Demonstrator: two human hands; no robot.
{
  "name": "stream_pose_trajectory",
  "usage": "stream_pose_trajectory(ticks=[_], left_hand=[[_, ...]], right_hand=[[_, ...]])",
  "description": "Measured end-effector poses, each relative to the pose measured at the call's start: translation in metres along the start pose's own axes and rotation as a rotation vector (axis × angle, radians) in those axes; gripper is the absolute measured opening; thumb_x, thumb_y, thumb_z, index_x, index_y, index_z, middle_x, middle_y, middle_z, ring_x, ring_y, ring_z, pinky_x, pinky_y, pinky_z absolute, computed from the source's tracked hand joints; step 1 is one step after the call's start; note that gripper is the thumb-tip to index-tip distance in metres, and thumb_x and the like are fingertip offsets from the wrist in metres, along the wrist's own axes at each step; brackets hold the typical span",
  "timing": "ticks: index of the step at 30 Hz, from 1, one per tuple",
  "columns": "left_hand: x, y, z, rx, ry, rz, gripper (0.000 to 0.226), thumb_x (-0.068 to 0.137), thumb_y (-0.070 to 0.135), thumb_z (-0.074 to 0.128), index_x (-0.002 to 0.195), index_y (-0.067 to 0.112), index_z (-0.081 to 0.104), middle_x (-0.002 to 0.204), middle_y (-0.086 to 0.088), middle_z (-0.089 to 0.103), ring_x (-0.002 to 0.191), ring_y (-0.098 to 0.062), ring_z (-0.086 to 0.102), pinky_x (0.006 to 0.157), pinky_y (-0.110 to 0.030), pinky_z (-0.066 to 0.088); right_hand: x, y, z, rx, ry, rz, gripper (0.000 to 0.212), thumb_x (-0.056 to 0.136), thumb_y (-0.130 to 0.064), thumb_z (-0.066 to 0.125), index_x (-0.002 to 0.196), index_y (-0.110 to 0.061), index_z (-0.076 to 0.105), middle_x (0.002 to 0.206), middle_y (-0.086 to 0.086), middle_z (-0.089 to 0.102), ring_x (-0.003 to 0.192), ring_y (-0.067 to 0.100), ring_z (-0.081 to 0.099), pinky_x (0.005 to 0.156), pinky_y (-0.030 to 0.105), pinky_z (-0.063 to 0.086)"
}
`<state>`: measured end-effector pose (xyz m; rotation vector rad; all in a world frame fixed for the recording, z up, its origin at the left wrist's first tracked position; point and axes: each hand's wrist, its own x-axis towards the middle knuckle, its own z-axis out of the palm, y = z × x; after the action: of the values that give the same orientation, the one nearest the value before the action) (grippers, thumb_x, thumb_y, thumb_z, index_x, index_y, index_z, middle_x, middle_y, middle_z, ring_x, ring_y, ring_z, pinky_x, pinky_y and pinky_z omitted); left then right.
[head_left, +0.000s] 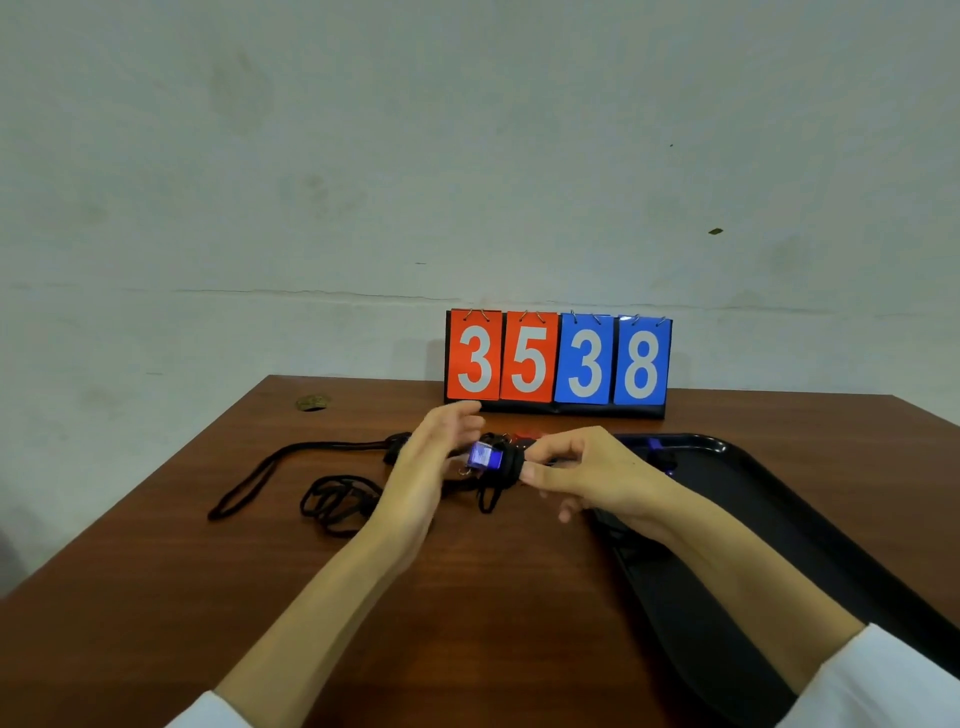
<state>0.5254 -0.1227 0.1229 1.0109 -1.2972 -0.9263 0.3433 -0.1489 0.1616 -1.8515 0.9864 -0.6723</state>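
A blue whistle (482, 456) with a black cord (506, 467) wound round it hangs above the brown table (208, 597). My right hand (587, 473) pinches the wrapped end of the whistle between thumb and fingers. My left hand (434, 457) is just left of the whistle, palm turned toward it, fingers fairly straight; whether it holds the cord is hidden. A loose tail of cord dangles below the whistle.
More black lanyards (332, 499) lie tangled on the table to the left. A black tray (779, 519) at the right holds another blue whistle (657, 447). A flip scoreboard (558, 361) reading 35 38 stands at the back against the wall. Something red (527, 434) lies behind my hands.
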Motion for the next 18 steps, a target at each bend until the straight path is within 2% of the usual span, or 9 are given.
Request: stream_pose_trajectory(ticks=[3,5,6,8,10,11,13,18], left_hand=[[-0.001,-0.005,0.004,-0.179,-0.138,-0.081,0.035,0.095,0.027,0.038,0.122,0.016,0.057,0.124,-0.004,0.062,0.118,-0.016,0.056,0.102,-0.03,0.038],[0.0,-0.006,0.008,-0.226,-0.144,-0.169,0.031,0.097,0.01,0.034,0.119,0.011,0.057,0.118,-0.011,0.064,0.11,-0.021,0.061,0.1,-0.035,0.041],[0.002,-0.008,0.009,-0.236,-0.138,-0.211,0.03,0.096,0.004,0.035,0.117,0.009,0.056,0.11,-0.013,0.066,0.099,-0.024,0.065,0.095,-0.038,0.046],[0.0,-0.009,0.011,-0.174,-0.163,-0.241,0.026,0.097,0.006,0.041,0.119,0.012,0.054,0.089,-0.01,0.067,0.076,-0.021,0.067,0.074,-0.034,0.055],[-0.004,-0.01,0.012,-0.109,-0.22,-0.235,0.026,0.098,0.01,0.044,0.122,0.014,0.053,0.078,-0.006,0.061,0.057,-0.014,0.055,0.051,-0.025,0.046],[-0.007,-0.011,0.011,-0.09,-0.249,-0.221,0.026,0.098,0.01,0.044,0.121,0.013,0.054,0.075,-0.005,0.058,0.051,-0.01,0.048,0.046,-0.021,0.038],[-0.008,-0.014,0.014,-0.028,-0.274,-0.18,0.022,0.098,0.008,0.043,0.114,0.008,0.059,0.07,-0.004,0.057,0.046,-0.006,0.038,0.043,-0.018,0.029],[-0.01,-0.015,0.019,0.197,-0.165,-0.117,0.022,0.097,0.014,0.047,0.092,0.009,0.068,0.062,0.0,0.063,0.045,-0.006,0.044,0.044,-0.018,0.037]], right_hand=[[-0.001,0.001,0.0,0.089,-0.011,0.016,0.006,0.084,-0.017,0.064,0.079,-0.019,0.067,0.089,-0.004,0.062,0.078,0.009,0.061,0.06,0.02,0.051],[-0.001,0.0,-0.002,0.149,-0.004,0.039,0.008,0.084,-0.016,0.064,0.077,-0.018,0.067,0.086,-0.002,0.064,0.075,0.008,0.062,0.06,0.021,0.053],[-0.001,-0.001,-0.004,0.166,-0.002,0.049,0.007,0.084,-0.015,0.063,0.079,-0.017,0.067,0.083,-0.002,0.065,0.073,0.007,0.062,0.06,0.021,0.053],[-0.001,-0.001,-0.007,0.189,0.005,0.065,0.004,0.085,-0.014,0.062,0.086,-0.013,0.066,0.085,0.001,0.069,0.074,0.008,0.064,0.061,0.022,0.055],[0.0,0.0,-0.011,0.207,0.015,0.079,0.007,0.086,-0.013,0.061,0.091,-0.012,0.066,0.093,0.006,0.072,0.079,0.011,0.067,0.063,0.023,0.056],[0.0,0.001,-0.012,0.217,0.022,0.082,0.008,0.086,-0.013,0.06,0.092,-0.011,0.065,0.095,0.007,0.072,0.081,0.012,0.068,0.065,0.024,0.056],[0.001,0.004,-0.014,0.261,0.065,0.07,0.01,0.087,-0.013,0.059,0.095,-0.01,0.065,0.096,0.008,0.072,0.085,0.013,0.068,0.067,0.025,0.056],[0.006,0.013,-0.013,0.326,0.327,0.064,0.013,0.088,-0.01,0.059,0.099,-0.006,0.064,0.092,0.007,0.069,0.086,0.014,0.067,0.066,0.023,0.057]])
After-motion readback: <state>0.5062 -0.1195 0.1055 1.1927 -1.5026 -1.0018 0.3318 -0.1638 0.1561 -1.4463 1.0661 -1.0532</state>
